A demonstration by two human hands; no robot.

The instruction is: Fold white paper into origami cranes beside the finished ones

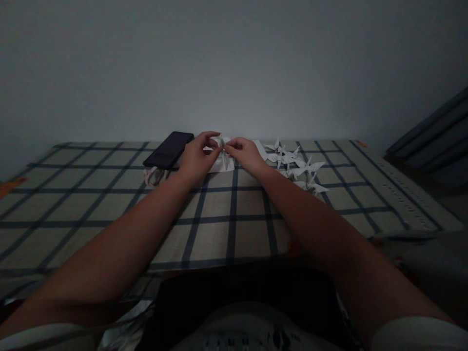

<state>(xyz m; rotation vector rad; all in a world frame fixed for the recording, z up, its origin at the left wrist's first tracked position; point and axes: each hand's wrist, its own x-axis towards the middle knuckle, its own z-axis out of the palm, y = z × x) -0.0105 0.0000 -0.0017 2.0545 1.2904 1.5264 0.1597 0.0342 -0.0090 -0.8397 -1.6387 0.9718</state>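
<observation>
A small folded white paper piece (pixel 223 145) is pinched between my two hands above the middle of the table's far side. My left hand (pixel 200 153) grips it from the left, thumb and fingers closed on it. From the right, my right hand (pixel 244 152) holds it with thumb and forefinger pressed together. Beneath the hands lies a flat white sheet of paper (pixel 225 165). Several folded paper cranes (pixel 305 170) cluster to the right of my right hand, some partly hidden by my forearm.
A dark tablet (pixel 170 149) lies left of my left hand, with a pale pinkish strap or cord (pixel 151 176) at its near edge. The checked tablecloth (pixel 215 239) covers the table up to the grey wall (pixel 234 68). A dark striped object (pixel 435 131) stands at the right.
</observation>
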